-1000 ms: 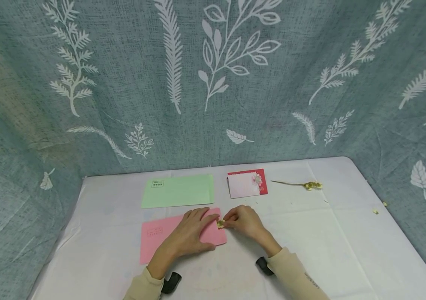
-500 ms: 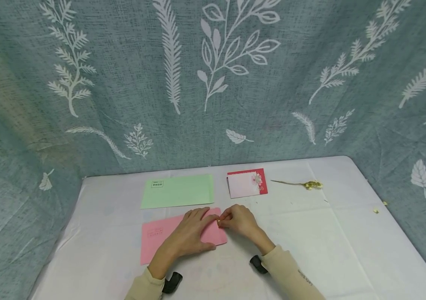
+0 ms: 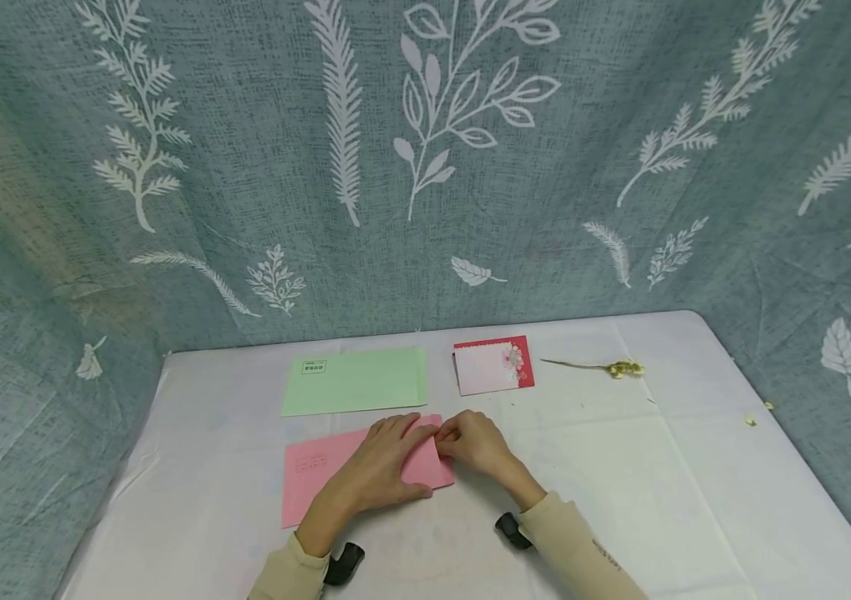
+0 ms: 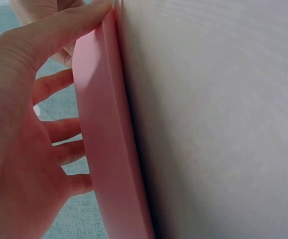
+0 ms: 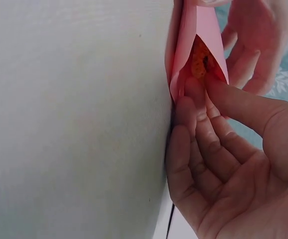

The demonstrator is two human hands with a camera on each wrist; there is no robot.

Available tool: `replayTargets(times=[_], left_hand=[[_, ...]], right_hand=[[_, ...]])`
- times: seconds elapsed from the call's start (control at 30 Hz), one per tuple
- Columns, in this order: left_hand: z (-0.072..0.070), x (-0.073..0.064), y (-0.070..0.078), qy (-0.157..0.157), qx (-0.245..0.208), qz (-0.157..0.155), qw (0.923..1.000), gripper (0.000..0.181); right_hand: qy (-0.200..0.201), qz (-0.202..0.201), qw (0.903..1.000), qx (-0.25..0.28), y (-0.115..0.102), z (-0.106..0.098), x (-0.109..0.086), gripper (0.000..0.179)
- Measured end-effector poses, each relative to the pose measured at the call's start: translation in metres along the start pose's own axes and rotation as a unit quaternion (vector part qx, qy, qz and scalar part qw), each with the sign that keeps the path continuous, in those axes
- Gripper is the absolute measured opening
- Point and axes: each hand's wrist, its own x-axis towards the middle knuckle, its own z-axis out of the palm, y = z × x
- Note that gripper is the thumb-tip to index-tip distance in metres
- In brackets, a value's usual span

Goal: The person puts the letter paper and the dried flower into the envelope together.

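Note:
A pink envelope [image 3: 314,479] lies on the table with its right end bulged into a mouth. My left hand [image 3: 383,467] spans it, thumb at the near edge and fingers at the far edge, holding it; the left wrist view shows the envelope [image 4: 106,129] between thumb and fingers. At the mouth, my right hand [image 3: 479,446] has its fingertips just inside. In the right wrist view a yellow-orange dried flower head [image 5: 200,57] sits within the mouth, pinched at the tips of the right thumb and fingers. The head view hides this flower.
A green envelope [image 3: 357,383] lies behind the pink one. To its right are a red-and-white floral card [image 3: 493,367] and a dried flower on a stem [image 3: 620,369]. Small yellow bits [image 3: 751,421] lie near the table's right edge. A patterned curtain [image 3: 425,167] hangs behind.
My right hand has moved left with the dried flower, from outside the envelope's right end to inside its mouth. The left hand has stayed in nearly the same place.

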Motion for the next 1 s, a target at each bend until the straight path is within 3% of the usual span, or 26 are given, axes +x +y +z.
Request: replayTargets(times=[0.33,0.63,1.0], left_hand=[[-0.0004,-0.0004,0.0015,-0.002,0.001,-0.001,1.0,0.074],[0.0001,-0.0002,0.0017,0.0,-0.003,0.006,1.0,0.076],[0.0006,-0.0008,0.0018,-0.008,-0.002,-0.003,1.0,0.075]], right_hand=[[-0.036,0.038,0.9954,0.08,0.0042,0.0028,-0.001,0.009],[-0.03,0.029,0.9949,0.092,0.0082,0.0039,-0.0013,0.011],[-0.039,0.045,0.9914,0.117,0.0083,-0.0011,-0.0045,0.013]])
